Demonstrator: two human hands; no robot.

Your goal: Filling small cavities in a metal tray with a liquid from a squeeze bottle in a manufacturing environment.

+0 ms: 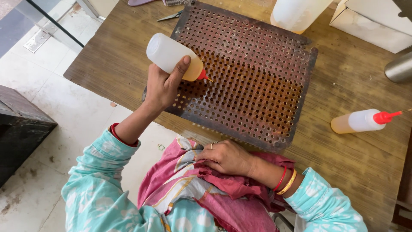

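one squeeze bottle [174, 56] clenched in left hand [163, 86], tip on perforated tray [257, 77] | right hand [227, 157] loose on cloth [227, 184]

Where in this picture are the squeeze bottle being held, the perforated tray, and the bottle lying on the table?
held squeeze bottle [171, 56], head view, white body
perforated tray [257, 73], head view, holed surface
lying bottle [358, 121], head view, middle of body

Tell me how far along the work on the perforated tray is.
Done, apparently: the middle and right of the perforated tray look amber-stained, as if already dosed. In hand: the left hand tilts a squeeze bottle with its red nozzle at holes near the left edge; the right hand rests on a pink cloth. Left: the darker holes at the far edge, probably.
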